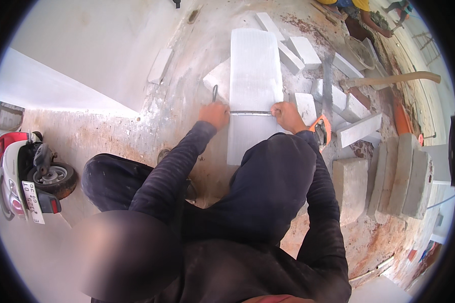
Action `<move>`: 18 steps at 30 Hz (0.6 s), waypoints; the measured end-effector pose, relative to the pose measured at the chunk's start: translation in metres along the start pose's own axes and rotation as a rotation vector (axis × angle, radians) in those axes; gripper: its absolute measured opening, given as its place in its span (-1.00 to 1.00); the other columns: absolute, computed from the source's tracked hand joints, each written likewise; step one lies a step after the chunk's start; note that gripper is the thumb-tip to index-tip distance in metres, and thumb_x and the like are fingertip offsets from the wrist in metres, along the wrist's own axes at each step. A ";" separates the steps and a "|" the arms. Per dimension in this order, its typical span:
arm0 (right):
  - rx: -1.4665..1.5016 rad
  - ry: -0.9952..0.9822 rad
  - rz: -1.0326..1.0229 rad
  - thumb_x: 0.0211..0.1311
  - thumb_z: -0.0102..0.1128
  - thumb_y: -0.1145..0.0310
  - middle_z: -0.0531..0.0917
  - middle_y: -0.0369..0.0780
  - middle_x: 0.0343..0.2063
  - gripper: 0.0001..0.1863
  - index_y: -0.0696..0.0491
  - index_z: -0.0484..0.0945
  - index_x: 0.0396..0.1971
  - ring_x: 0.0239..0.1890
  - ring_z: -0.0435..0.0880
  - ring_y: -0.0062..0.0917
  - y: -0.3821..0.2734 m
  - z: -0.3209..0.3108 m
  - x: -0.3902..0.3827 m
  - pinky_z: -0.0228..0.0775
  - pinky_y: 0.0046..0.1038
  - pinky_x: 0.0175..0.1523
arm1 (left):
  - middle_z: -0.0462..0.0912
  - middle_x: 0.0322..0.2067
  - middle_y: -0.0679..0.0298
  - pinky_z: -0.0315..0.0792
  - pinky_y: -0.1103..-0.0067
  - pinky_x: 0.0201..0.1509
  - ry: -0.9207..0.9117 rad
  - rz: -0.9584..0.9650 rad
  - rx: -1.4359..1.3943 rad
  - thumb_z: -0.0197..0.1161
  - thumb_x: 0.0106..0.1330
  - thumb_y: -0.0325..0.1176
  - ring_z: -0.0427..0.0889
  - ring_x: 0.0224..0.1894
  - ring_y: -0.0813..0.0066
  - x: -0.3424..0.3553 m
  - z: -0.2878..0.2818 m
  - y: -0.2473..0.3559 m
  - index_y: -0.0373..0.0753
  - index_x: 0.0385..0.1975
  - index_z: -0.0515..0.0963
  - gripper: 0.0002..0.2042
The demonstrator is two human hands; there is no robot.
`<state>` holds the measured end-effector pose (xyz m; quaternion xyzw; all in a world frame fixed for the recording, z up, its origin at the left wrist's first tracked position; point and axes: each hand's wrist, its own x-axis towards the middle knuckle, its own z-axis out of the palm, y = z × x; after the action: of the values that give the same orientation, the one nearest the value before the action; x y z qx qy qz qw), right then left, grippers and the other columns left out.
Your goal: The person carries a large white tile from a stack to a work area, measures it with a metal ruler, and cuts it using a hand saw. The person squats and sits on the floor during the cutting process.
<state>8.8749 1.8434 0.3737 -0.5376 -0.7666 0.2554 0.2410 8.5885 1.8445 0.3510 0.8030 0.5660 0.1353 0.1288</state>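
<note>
A long white block lies lengthwise in front of me, its near end by my knee. Across its top runs a thin, straight, ruler-like strip, dark with a paler edge. My left hand is closed around the strip's left end at the block's left edge. A dark narrow loop sticks up from that fist. At the right edge, my right hand pinches the other end. Just right of my right wrist is a handsaw with an orange and black handle; its grey blade points away from me.
Cut white block pieces lie scattered to the right and far side. A wooden tool handle crosses them. Thick grey blocks stand at the right. A parked scooter is at far left. Another person works at far right.
</note>
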 end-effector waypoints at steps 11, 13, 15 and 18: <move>-0.080 0.008 -0.058 0.03 0.05 0.38 0.59 -0.08 -0.51 -0.84 0.12 0.58 -0.49 -0.31 0.51 -0.14 -0.033 0.019 -0.094 0.38 -0.22 -0.19 | 0.62 -0.27 0.14 0.42 0.23 -0.11 -0.108 -0.087 0.085 0.06 0.23 -0.22 0.60 -0.19 0.13 -0.102 0.016 0.013 -0.16 -0.32 0.61 -0.78; -0.032 0.048 -0.015 0.00 0.05 0.43 0.58 -0.10 -0.50 -0.88 0.10 0.57 -0.52 -0.30 0.51 -0.16 -0.058 0.014 -0.118 0.39 -0.21 -0.17 | 0.62 -0.28 0.14 0.42 0.23 -0.11 -0.136 -0.091 0.069 0.06 0.24 -0.21 0.60 -0.20 0.13 -0.121 0.017 0.013 -0.16 -0.31 0.61 -0.77; -0.116 0.012 0.015 -0.03 0.06 0.45 0.59 -0.11 -0.48 -0.89 0.09 0.57 -0.52 -0.29 0.52 -0.18 -0.049 0.018 -0.141 0.40 -0.22 -0.15 | 0.62 -0.28 0.14 0.42 0.24 -0.12 -0.172 -0.076 0.037 0.06 0.24 -0.20 0.60 -0.20 0.14 -0.132 0.026 0.019 -0.16 -0.31 0.60 -0.77; -0.058 0.044 0.060 -0.11 0.14 0.57 0.55 -0.10 -0.52 -0.96 0.17 0.50 -0.57 -0.32 0.49 -0.13 -0.055 0.034 -0.183 0.36 -0.22 -0.19 | 0.62 -0.29 0.14 0.42 0.25 -0.12 -0.213 -0.082 0.011 0.07 0.24 -0.19 0.60 -0.21 0.14 -0.152 0.028 0.013 -0.17 -0.30 0.60 -0.76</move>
<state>8.8702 1.6498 0.3670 -0.5727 -0.7517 0.2281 0.2343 8.5616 1.6956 0.3186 0.7896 0.5822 0.0407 0.1893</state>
